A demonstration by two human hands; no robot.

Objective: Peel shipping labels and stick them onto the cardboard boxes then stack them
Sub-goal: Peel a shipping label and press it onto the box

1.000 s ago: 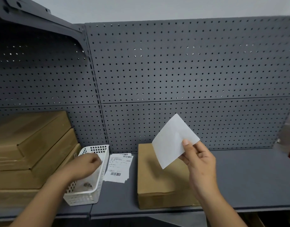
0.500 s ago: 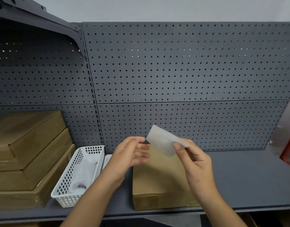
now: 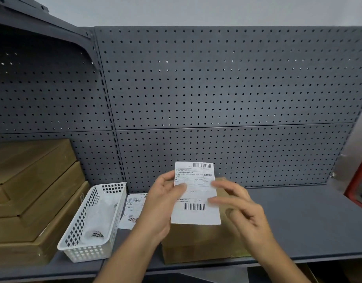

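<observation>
Head view shows a grey pegboard shelf (image 3: 298,221) carrying stacked cardboard boxes (image 3: 33,201) at left, a single cardboard box (image 3: 196,242) at centre, a white basket (image 3: 90,221) and spare labels (image 3: 133,209). The left hand (image 3: 161,203) is clamped on the shipping label (image 3: 196,193), held printed side up above the centre box. The right hand (image 3: 239,205) is blurred, fingers spread, holding nothing. Good practice: align label edges with the box top, then press from one edge outward. Label print is illegible; its backing state cannot be told.

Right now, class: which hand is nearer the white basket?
Left. The left hand holds the label just right of the white basket; the right hand lies farther right, over the box.
</observation>
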